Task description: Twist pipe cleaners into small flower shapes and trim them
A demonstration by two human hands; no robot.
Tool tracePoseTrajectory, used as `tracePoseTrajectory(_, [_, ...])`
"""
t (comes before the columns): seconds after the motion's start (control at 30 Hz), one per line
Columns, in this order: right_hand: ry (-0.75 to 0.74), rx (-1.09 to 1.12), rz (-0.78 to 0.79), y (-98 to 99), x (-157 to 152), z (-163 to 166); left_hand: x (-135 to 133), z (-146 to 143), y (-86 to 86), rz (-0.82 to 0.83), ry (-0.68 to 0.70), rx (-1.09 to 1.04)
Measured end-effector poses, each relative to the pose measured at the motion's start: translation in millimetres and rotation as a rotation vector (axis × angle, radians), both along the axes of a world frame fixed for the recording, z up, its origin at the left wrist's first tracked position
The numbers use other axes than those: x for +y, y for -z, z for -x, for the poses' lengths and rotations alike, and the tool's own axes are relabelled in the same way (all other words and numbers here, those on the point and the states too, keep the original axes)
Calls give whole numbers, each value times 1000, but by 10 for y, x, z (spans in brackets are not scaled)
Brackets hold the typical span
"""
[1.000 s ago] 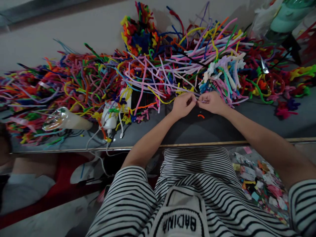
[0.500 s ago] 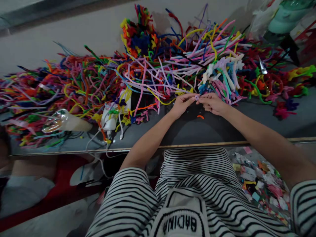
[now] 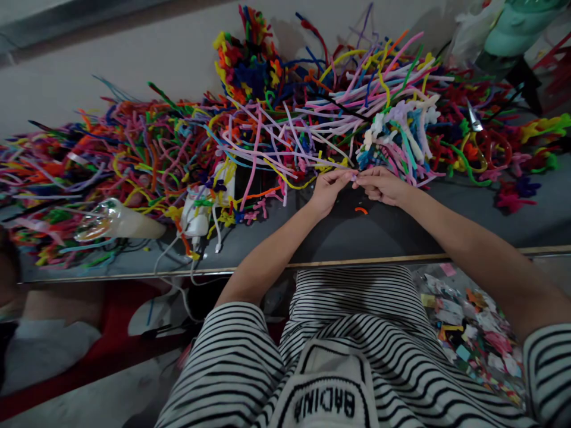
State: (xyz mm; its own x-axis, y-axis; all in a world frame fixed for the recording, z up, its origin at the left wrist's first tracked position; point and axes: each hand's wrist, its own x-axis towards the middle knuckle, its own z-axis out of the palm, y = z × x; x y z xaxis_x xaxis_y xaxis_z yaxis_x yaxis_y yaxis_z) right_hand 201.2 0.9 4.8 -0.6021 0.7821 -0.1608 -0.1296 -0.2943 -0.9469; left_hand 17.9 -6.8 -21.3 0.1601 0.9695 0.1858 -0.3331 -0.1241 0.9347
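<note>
My left hand [image 3: 331, 189] and my right hand [image 3: 382, 184] meet above the dark table [image 3: 352, 244]. Between their fingertips is a small piece of lilac pipe cleaner [image 3: 354, 177], pinched from both sides; most of it is covered by my fingers. A short orange pipe cleaner scrap [image 3: 361, 210] lies on the table just below my hands. Right behind my right hand rests a bunch of pastel pipe cleaner flowers [image 3: 401, 134]. Long pink and lilac pipe cleaners [image 3: 267, 142] spread out behind my left hand.
Heaped pipe cleaners [image 3: 147, 142] line the wall side. Scissors [image 3: 475, 122] lie at right. A plastic cup [image 3: 138, 223] lies on its side at left, near a white charger [image 3: 194, 220] with cables. A teal object [image 3: 513, 32] stands back right. Another person's leg [image 3: 57, 306] shows at left.
My fingers have shifted slightly around the lilac piece, covering more of it, and my left hand has turned a little. The view has moved a touch; the rest stays put.
</note>
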Motion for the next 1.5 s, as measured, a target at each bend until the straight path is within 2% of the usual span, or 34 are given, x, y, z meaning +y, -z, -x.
tracePoseTrajectory(0.57, [37, -16, -17, -66, -45, 30, -12, -4, -32, -73, -78, 40])
tracePoseTrajectory(0.87, [101, -35, 2, -51, -40, 42, 101, 84, -32, 86, 100, 67])
tracePoseTrajectory(1.33, [114, -55, -27, -53, -41, 51, 160, 81, 5, 69, -27, 44])
tracePoseTrajectory(1.5, [170, -81, -117, -43, -43, 70, 164, 92, 6, 43, -17, 66])
